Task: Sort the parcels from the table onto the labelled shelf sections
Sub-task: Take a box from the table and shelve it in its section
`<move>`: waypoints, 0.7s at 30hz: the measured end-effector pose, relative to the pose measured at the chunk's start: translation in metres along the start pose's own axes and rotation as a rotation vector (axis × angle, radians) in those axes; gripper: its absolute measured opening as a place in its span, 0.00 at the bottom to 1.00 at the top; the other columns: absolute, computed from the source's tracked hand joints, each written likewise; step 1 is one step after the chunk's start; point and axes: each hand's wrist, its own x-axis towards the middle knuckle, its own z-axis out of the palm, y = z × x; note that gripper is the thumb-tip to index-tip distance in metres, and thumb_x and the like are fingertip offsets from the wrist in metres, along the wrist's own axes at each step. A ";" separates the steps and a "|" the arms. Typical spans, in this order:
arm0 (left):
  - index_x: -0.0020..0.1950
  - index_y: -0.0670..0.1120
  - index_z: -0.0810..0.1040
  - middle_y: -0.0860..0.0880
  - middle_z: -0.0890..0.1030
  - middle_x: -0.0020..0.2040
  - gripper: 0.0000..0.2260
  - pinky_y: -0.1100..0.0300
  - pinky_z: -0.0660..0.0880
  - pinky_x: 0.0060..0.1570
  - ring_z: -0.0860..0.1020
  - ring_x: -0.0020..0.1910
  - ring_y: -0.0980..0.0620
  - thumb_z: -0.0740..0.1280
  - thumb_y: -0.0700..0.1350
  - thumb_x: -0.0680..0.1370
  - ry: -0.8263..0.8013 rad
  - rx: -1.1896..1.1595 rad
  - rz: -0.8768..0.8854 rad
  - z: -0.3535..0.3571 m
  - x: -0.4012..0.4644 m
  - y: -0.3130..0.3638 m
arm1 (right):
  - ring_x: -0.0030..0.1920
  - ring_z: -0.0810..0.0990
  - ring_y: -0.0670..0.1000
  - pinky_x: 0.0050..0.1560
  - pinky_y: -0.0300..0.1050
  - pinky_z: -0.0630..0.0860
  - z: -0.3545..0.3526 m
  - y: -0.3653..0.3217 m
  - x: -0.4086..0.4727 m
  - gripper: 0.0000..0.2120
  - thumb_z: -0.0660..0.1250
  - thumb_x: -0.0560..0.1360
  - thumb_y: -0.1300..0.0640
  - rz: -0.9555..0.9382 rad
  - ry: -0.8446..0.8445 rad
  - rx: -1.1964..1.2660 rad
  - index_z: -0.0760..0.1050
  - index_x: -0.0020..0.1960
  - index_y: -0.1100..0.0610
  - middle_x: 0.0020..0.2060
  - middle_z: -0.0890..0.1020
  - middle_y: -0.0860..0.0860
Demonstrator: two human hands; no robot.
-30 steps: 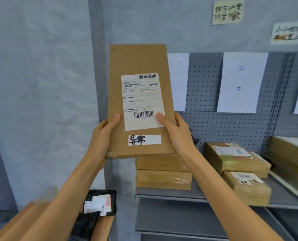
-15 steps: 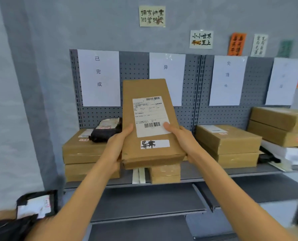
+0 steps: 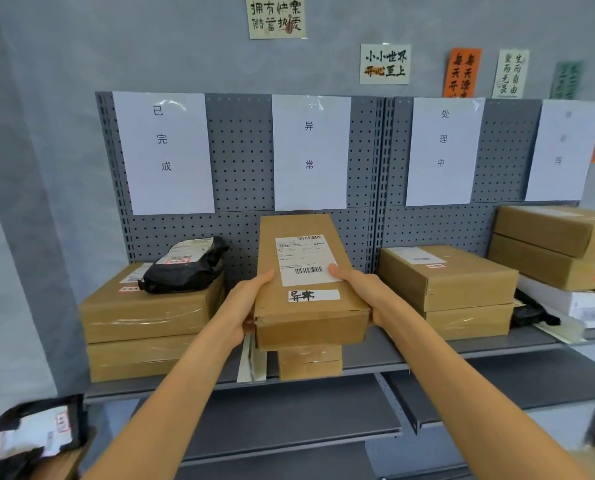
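Both hands, left hand (image 3: 246,308) and right hand (image 3: 365,294), clasp the parcel (image 3: 306,282) by its near end, its long axis pointing away toward the 异常 sheet (image 3: 310,152) directly above.

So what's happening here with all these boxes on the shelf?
A person is sorting parcels onto labelled shelf sections. Their left hand and right hand grip a flat cardboard box with a handwritten 异常 sticker, holding it over a small stack of boxes under the matching 异常 sign. It looks about to be set down there.
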 end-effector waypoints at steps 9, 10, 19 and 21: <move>0.57 0.46 0.80 0.45 0.85 0.47 0.17 0.55 0.78 0.44 0.82 0.46 0.46 0.70 0.55 0.74 0.103 -0.001 -0.073 0.005 0.077 -0.015 | 0.41 0.83 0.52 0.41 0.45 0.80 0.000 0.002 0.091 0.16 0.73 0.71 0.46 0.028 -0.013 -0.121 0.77 0.50 0.57 0.42 0.84 0.53; 0.56 0.45 0.80 0.45 0.85 0.45 0.17 0.55 0.78 0.42 0.82 0.45 0.46 0.70 0.55 0.74 0.111 0.005 -0.083 0.006 0.083 -0.016 | 0.40 0.83 0.52 0.41 0.46 0.80 0.000 0.002 0.099 0.16 0.74 0.71 0.46 0.032 -0.017 -0.125 0.77 0.49 0.57 0.41 0.84 0.52; 0.54 0.42 0.80 0.43 0.84 0.44 0.17 0.57 0.76 0.37 0.82 0.42 0.46 0.71 0.54 0.74 0.134 0.050 -0.132 0.013 0.125 -0.022 | 0.51 0.83 0.55 0.58 0.55 0.78 -0.006 0.013 0.146 0.26 0.75 0.67 0.42 0.124 -0.036 -0.190 0.78 0.58 0.57 0.52 0.83 0.54; 0.54 0.42 0.79 0.44 0.83 0.43 0.17 0.58 0.74 0.34 0.81 0.40 0.46 0.70 0.54 0.74 0.149 0.068 -0.132 0.015 0.131 -0.023 | 0.49 0.83 0.54 0.55 0.52 0.79 -0.008 0.015 0.151 0.24 0.75 0.67 0.41 0.132 -0.026 -0.213 0.79 0.56 0.56 0.49 0.84 0.53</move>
